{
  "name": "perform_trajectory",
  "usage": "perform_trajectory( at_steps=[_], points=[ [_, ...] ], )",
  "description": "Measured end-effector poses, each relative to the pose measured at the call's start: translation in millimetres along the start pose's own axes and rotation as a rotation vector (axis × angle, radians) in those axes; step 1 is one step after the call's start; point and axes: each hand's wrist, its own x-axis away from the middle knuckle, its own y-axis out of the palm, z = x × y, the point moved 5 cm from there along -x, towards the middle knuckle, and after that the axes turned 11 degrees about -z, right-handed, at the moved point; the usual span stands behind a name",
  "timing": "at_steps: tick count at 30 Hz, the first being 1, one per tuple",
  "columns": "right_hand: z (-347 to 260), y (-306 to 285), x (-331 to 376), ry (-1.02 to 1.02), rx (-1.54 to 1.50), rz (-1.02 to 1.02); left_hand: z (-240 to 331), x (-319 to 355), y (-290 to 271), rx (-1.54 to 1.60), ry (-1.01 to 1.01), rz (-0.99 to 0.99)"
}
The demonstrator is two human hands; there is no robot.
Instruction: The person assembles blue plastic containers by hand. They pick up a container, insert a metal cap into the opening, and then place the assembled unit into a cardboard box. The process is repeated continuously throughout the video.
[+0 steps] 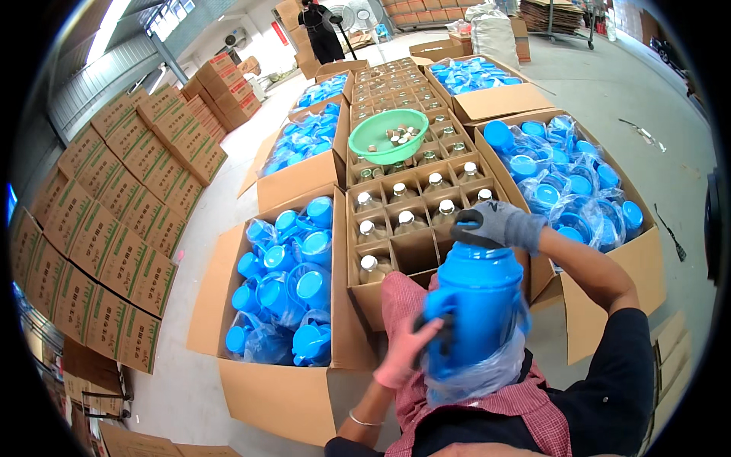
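Note:
A large blue plastic jug [480,305] stands tilted in front of my body, with a clear plastic bag [480,373] bunched round its lower part. My left hand [411,352], in a pink glove with dark fingertips, is closed on the jug's side by its handle. Over the jug's top, my right hand [499,227] in a grey glove curls its dark-tipped fingers at the rim; exactly what they pinch there is hidden. Just beyond, a divided carton [417,253] holds several clear glass bottles [410,221] with white caps.
A green basin [388,156] with small caps lies on the bottle cartons. Open cartons of bagged blue jugs flank them, at left [350,305] and right [609,286]. Stacked cartons [114,228] line the left side. Far off stands a person [321,34] in dark clothes.

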Motion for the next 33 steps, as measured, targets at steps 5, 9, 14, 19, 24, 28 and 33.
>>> perform_trajectory(
  at_steps=[5, 9, 14, 19, 24, 28, 33],
  points=[
    [-34, -27, 39, -0.063, 0.156, -0.071, 0, 6, 22, -0.084, 0.288, -0.376],
    [-26, -27, 54, -0.663, -0.356, -0.084, 15, 1, 26, 0.425, 0.197, -0.638],
    [5, -7, 44, -0.181, 0.022, 0.036, 21, 16, 86, -0.750, 0.210, -0.197],
    [-48, -34, 70, -0.771, -0.343, 0.051, 7, 15, 16, 0.078, 0.081, -0.367],
    [-1, -10, 28, -0.298, -0.076, -0.054, 23, 9, 75, -0.678, -0.106, -0.351],
    [-41, -39, 69, -0.727, -0.114, 0.114, 4, 15, 9, 0.139, -0.076, -0.390],
    [-5, -8, 24, -0.187, -0.209, 0.006, 30, 7, 76, -0.582, 0.000, -0.236]
  ],
)
